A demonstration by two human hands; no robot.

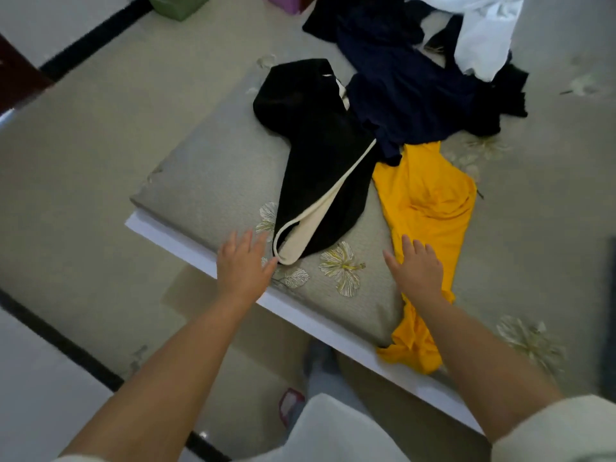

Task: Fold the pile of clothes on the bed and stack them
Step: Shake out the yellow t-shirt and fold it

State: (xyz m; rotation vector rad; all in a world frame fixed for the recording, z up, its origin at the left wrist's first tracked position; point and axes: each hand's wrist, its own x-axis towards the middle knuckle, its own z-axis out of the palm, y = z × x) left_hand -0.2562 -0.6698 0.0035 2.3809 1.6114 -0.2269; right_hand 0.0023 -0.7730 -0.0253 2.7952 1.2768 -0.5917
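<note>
A black garment with a cream lining (316, 155) lies spread on the near corner of the bed (206, 181). To its right a yellow garment (430, 208) drapes over the bed's front edge. My left hand (243, 265) hovers open at the black garment's near hem, fingertips close to the cream edge. My right hand (416, 271) rests open on the yellow garment's left side. Farther back lies a heap with a navy garment (406, 91), black pieces (510, 91) and a white garment (486, 35).
The bed has a grey-green cover with flower prints and a white frame edge (300, 311). Beyond the corner is beige floor with a green box (176, 5) and a pink box (283, 1). A dark wooden piece (16, 71) stands far left.
</note>
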